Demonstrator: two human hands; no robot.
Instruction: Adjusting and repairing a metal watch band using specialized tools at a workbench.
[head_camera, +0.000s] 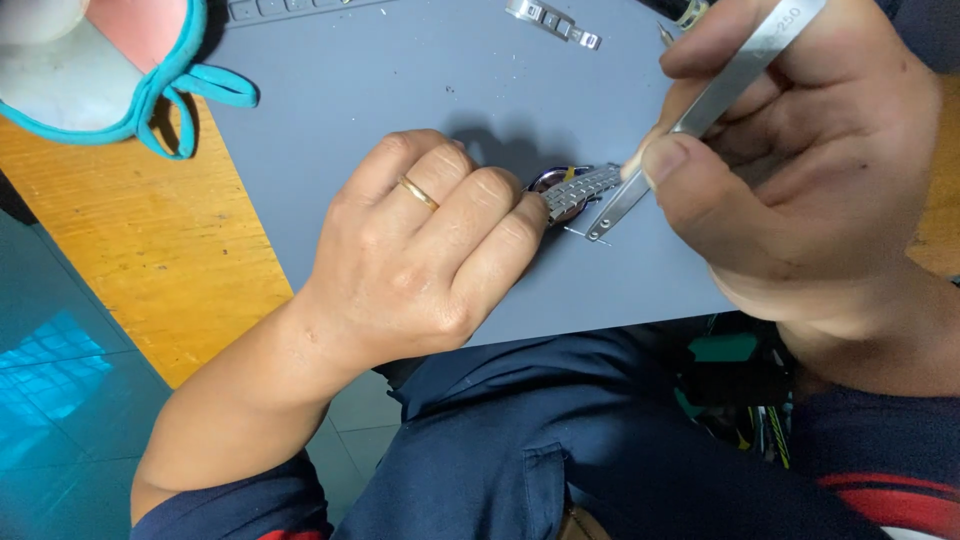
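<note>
Head view looks down on a grey work mat (400, 80), where the left hand (425, 250) is clenched over a wristwatch (555, 185), pinning its case while the metal link bracelet (585, 187) runs out to the right from under the fingertips, long axis roughly level and tilted slightly upward. Right hand (800, 150) pinches a pair of steel tweezers (700, 110), slanting down and left from the top right so their tips (600, 232) rest just below the bracelet, near the watch case. Both hands sit almost touching across the bracelet; a spare bracelet segment (553, 22) lies well apart at the mat's far edge.
</note>
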